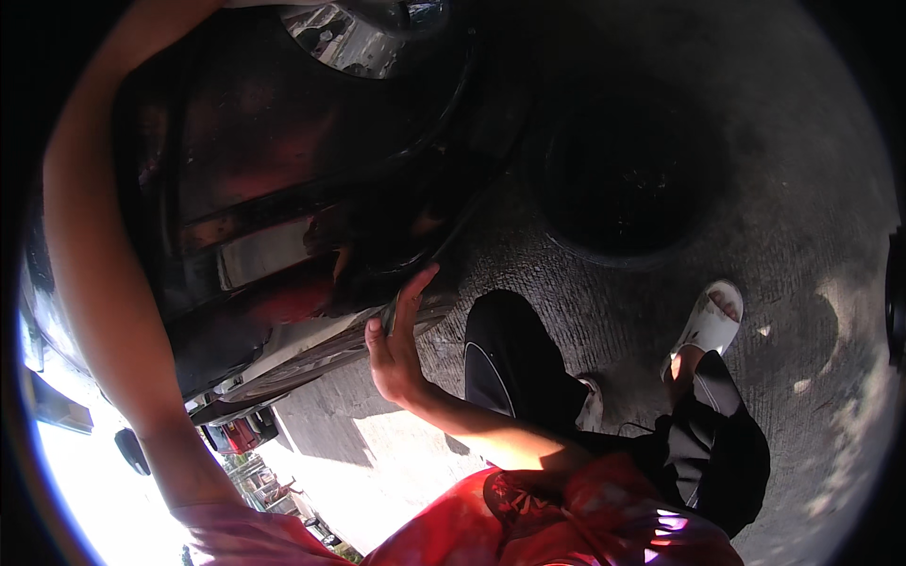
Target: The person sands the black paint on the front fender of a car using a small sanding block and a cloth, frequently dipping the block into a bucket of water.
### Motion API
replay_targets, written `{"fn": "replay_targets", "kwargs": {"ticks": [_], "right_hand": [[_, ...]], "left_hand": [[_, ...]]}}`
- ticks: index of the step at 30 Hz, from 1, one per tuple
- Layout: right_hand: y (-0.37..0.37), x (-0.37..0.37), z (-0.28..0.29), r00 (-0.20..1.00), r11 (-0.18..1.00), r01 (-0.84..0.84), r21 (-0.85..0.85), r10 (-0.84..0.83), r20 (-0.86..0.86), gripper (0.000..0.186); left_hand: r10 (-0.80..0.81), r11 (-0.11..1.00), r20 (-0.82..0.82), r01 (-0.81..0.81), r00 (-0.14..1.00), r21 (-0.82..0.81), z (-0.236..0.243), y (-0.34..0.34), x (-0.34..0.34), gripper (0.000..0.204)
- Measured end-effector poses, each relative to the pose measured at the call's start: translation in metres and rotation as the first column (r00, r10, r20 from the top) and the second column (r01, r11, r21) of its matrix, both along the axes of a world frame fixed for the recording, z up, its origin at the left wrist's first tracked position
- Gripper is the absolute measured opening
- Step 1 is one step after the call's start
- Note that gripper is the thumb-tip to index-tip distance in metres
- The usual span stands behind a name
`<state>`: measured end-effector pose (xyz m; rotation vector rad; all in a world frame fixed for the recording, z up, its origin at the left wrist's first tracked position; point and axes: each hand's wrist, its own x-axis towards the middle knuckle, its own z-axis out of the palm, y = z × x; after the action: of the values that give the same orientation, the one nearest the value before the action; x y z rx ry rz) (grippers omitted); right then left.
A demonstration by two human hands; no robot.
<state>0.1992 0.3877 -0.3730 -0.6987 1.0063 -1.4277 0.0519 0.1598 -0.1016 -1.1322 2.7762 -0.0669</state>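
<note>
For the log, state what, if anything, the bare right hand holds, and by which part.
Cannot be told: the bare right hand is by the glossy dark car body, contact unclear.

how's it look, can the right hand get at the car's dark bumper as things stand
Very likely yes: the right hand is open with its fingers raised close by the dark bumper, nothing visible between them, and the bent knee sits off to its right.

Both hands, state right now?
Left hand: almost wholly cut off at the top edge; can't tell.
Right hand: open, fingers extended by the dark car; contact unclear.
</note>
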Motion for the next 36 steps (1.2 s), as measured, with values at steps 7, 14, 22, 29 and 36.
{"fn": "replay_targets", "kwargs": {"ticks": [7, 14, 22, 29, 36], "right_hand": [[-0.142, -0.131, -0.044, 0.964, 0.939, 0.217, -0.268, -0.248, -0.09, 0.079], [-0.099, -0.089, -0.006, 0.937, 0.933, 0.218, -0.285, -0.282, -0.208, 0.077], [-0.129, -0.112, -0.051, 0.883, 0.869, 0.379, -0.319, -0.442, -0.155, 0.071], [-0.198, -0.189, -0.036, 0.997, 0.997, -0.042, -0.069, 0.038, -0.064, 0.063], [-0.138, -0.155, -0.042, 0.944, 0.946, 0.253, -0.201, -0.287, -0.163, 0.064]], "left_hand": [[0.031, 0.998, -0.007, -0.03, 1.0, 0.063, 0.007, -0.02, 0.026, 0.033], [0.109, 0.981, 0.025, -0.112, 0.994, 0.159, 0.02, -0.052, 0.052, 0.037], [0.103, 0.989, -0.047, -0.097, 0.994, 0.111, 0.004, -0.04, 0.026, 0.038], [0.009, 0.996, 0.022, -0.011, 1.0, 0.083, 0.015, -0.037, 0.035, 0.037], [0.073, 0.997, 0.147, -0.073, 0.986, -0.005, 0.01, -0.026, 0.014, 0.038]]}}
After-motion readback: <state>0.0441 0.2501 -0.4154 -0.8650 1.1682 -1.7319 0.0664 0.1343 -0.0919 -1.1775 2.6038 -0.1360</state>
